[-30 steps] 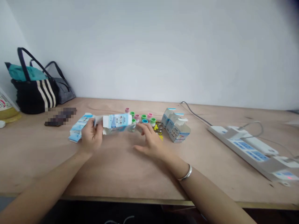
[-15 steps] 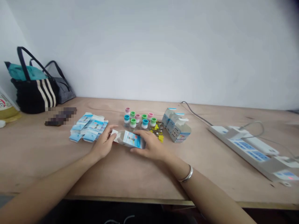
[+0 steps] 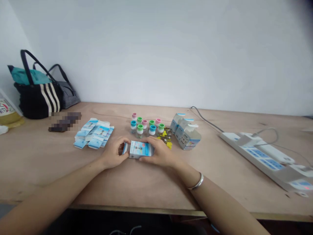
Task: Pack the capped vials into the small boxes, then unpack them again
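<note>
A small blue-and-white carton [image 3: 140,149] lies on its side just above the tabletop's middle, its printed face up. My right hand [image 3: 160,151] grips its right end, thumb along the near side and fingers over the far side. At the left end, my left hand [image 3: 114,152] has curled fingers and thumb closed on the carton's end flap. Beyond the carton stand several small clear bottles [image 3: 140,130] with pink, green and blue tops. Yellow and dark metallic small pieces [image 3: 167,140] lie beside them; I cannot make out their kind.
Flattened cartons [image 3: 97,132] lie in a pile on the left. Opened-up cartons [image 3: 188,133] stand upright on the right. Farther right is a power strip [image 3: 256,155] with cables. A black bag [image 3: 36,99] and a pixelated dark object [image 3: 65,122] sit at the left rear.
The carton's open left end has been folded over, and the loose flap there now stands up at the end. My left hand has moved slightly right and down, its fingers curling round the flap.
</note>
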### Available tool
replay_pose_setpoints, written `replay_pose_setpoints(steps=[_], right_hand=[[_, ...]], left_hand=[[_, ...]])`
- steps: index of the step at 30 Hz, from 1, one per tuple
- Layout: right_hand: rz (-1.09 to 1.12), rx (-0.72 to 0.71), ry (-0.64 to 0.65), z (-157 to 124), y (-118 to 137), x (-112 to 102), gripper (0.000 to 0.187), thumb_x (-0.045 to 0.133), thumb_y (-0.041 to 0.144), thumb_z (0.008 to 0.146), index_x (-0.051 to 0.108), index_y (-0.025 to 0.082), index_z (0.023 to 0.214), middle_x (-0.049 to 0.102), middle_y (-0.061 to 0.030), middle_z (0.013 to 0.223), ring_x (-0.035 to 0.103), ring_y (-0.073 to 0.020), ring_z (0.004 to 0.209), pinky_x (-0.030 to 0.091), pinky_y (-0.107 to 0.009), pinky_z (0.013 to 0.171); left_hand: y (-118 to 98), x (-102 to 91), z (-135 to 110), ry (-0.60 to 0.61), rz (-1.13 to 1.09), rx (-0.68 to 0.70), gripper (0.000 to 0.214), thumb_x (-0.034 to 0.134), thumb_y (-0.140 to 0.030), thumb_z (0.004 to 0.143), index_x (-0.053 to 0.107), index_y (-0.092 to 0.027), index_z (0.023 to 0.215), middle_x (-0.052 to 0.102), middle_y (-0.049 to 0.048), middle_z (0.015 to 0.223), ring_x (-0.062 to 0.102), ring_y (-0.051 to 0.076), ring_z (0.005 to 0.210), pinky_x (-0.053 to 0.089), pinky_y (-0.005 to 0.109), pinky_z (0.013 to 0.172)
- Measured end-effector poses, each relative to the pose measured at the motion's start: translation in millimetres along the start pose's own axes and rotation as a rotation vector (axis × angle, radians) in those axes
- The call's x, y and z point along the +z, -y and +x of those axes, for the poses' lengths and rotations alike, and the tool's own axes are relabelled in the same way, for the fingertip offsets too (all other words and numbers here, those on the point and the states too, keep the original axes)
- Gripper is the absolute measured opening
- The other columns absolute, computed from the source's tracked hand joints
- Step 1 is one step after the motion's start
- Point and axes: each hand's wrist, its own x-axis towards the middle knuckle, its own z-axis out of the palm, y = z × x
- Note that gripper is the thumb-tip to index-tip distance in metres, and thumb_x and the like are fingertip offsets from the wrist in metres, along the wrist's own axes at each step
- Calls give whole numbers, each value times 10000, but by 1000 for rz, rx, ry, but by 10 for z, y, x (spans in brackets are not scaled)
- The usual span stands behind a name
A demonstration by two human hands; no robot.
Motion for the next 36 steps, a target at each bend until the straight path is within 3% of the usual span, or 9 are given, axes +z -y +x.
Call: replay_pose_setpoints(steps=[3, 6, 13, 23, 26, 29, 32, 36], right_hand=[[17, 9, -28, -3, -6, -2, 527, 743, 400, 639, 564, 170, 1078, 630, -88, 1014, 590, -230, 931, 447, -330, 769], [15, 2, -21, -5, 6, -8, 536, 746, 403, 632, 569, 177, 1085, 627, -85, 1024, 589, -231, 936, 444, -335, 780], [-34, -5, 27, -2, 34, -18, 552, 742, 378, 634, 570, 190, 1123, 624, -83, 1022, 580, -233, 930, 433, -346, 794], [-22, -19, 51, 1, 41, -34, 562, 737, 374, 644, 568, 210, 1155, 615, -75, 1006, 578, -227, 900, 434, -335, 768], [-19, -26, 49, -6, 61, -29, 584, 737, 366, 644, 557, 217, 1180, 607, -77, 1022, 580, -227, 901, 437, -334, 772], [-26, -36, 40, -14, 80, -6, 593, 729, 373, 653, 540, 219, 1194, 599, -83, 1039, 578, -235, 924, 441, -350, 796], [-14, -45, -61, -14, 81, 14, 604, 729, 388, 651, 520, 197, 1184, 585, -102, 1068, 562, -249, 975, 437, -372, 839], [58, 0, -232, -10, 54, 10, 739, 752, 377, 626, 416, 181, 1254, 543, -135, 1158, 524, -266, 1071, 434, -385, 874]], left_hand=[[-43, -19, -23, 25, -279, -61, 432, 583, -131, 685, 471, -202, 1095, 562, 53, 1049, 574, 169, 916, 485, 299, 780], [-85, -37, -27, 4, -393, -125, 379, 593, -193, 722, 486, -185, 1086, 574, 62, 1044, 582, 162, 883, 484, 305, 786], [-57, -8, 9, -16, -315, -223, 251, 589, -211, 710, 551, -172, 955, 593, 6, 779, 585, 142, 726, 476, 261, 655], [-49, -1, -14, 6, -305, -180, 282, 599, -293, 743, 532, -176, 991, 601, 17, 860, 592, 138, 751, 497, 292, 706], [-68, 9, -43, 62, -263, -92, 445, 648, -315, 721, 491, -192, 1119, 604, 34, 937, 594, 144, 786, 511, 309, 735], [-90, -5, -54, 115, -86, 9, 605, 734, -314, 635, 489, -220, 1180, 590, 61, 1081, 599, 179, 872, 521, 326, 763], [-93, -36, -40, 111, 19, 48, 565, 713, -277, 652, 513, -234, 1178, 565, 72, 1169, 600, 204, 937, 532, 322, 756], [-67, -93, -18, 133, -52, -58, 481, 644, -223, 699, 501, -212, 1158, 615, 56, 1045, 630, 185, 864, 550, 329, 734]])
